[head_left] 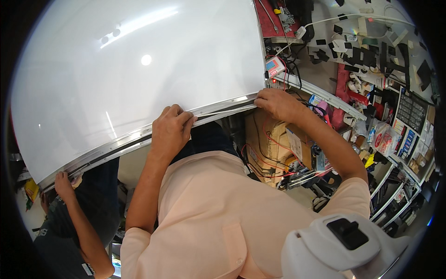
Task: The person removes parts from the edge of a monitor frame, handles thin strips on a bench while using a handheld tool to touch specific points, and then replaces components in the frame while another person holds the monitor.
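A large glossy white panel [139, 83] lies in front of me, with a silvery metal rail [116, 140] along its near edge. My left hand [173, 128] is closed at that edge, near its middle, with thumb and fingers pinching a thin white strip [225, 112]. The strip runs along the rail to my right hand [278, 103], by the panel's near right corner. Its fingers are closed on the strip's other end, and their tips are partly hidden.
At my left, a co-worker's hand [64, 185] touches the panel's near left corner. A red-and-white meter-like box [275, 66] with wires sits beside the right corner. Below it stands a brown cardboard box [267, 149] with cables. A cluttered bench [320, 69] holds tools and black scraps.
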The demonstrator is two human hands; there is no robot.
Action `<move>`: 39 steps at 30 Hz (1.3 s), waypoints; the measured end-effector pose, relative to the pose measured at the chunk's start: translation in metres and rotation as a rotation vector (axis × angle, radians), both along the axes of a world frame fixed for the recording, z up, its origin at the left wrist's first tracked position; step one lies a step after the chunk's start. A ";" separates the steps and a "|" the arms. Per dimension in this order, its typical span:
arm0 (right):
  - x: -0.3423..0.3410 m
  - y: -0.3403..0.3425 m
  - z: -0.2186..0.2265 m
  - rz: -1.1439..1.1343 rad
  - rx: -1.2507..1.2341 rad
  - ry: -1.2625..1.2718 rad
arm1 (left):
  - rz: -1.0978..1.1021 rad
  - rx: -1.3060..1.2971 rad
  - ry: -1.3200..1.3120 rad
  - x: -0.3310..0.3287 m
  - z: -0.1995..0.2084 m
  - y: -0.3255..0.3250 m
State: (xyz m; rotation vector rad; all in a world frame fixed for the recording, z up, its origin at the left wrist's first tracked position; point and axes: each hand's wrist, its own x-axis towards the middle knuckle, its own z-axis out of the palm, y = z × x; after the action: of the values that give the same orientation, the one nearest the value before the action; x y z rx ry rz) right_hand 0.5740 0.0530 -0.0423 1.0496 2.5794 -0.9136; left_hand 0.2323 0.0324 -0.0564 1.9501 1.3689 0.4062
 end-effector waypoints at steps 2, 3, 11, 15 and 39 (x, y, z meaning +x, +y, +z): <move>-0.001 -0.001 0.003 -0.010 -0.028 -0.013 | -0.019 -0.035 -0.001 -0.003 0.000 -0.007; -0.001 0.000 0.003 -0.014 -0.043 -0.019 | -0.028 -0.052 -0.002 -0.004 0.000 -0.010; -0.004 0.002 -0.005 -0.240 -0.164 0.033 | 0.063 -0.031 -0.015 -0.003 -0.005 -0.020; -0.004 0.002 -0.008 -0.390 -0.250 0.072 | 0.096 0.000 0.014 -0.001 -0.005 -0.026; -0.088 -0.097 -0.027 -1.944 -0.568 0.979 | 0.107 0.025 0.059 0.005 -0.001 -0.028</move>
State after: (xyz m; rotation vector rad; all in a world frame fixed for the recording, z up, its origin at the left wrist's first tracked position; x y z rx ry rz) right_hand 0.4862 -0.0442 -0.0698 3.1814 0.3264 -2.5571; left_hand 0.2377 0.0041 -0.0572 1.9284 1.5172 0.4207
